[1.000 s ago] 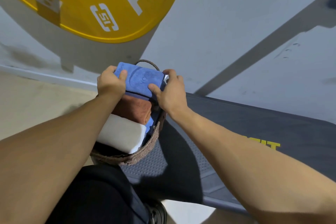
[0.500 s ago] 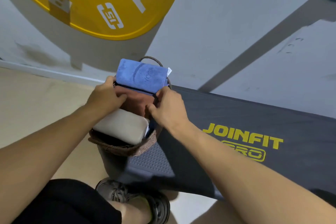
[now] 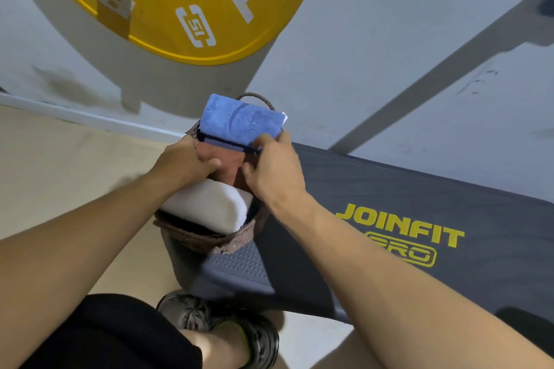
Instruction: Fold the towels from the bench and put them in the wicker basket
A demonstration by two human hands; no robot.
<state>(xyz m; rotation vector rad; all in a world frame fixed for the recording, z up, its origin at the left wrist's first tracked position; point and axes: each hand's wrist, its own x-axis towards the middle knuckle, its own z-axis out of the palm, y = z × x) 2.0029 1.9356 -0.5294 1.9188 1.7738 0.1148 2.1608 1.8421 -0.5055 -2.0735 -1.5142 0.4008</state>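
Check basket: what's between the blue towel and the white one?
A brown towel, standing between the blue towel and the white towel; head view shows it.

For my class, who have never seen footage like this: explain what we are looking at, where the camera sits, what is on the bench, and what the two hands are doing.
There is no machine here: a person wears a camera on the head, so the single view looks forward and down along both bare forearms. A dark bench printed JOINFIT PRO carries a wicker basket at its end. Three folded towels stand in the basket: a blue towel at the far end, a rust-brown towel in the middle and a white towel nearest the camera. The left hand and the right hand both have curled fingers on the brown towel, apparently tucking it in; the exact grip is hidden. A yellow weight plate leans on the wall behind, and a shoe shows below.
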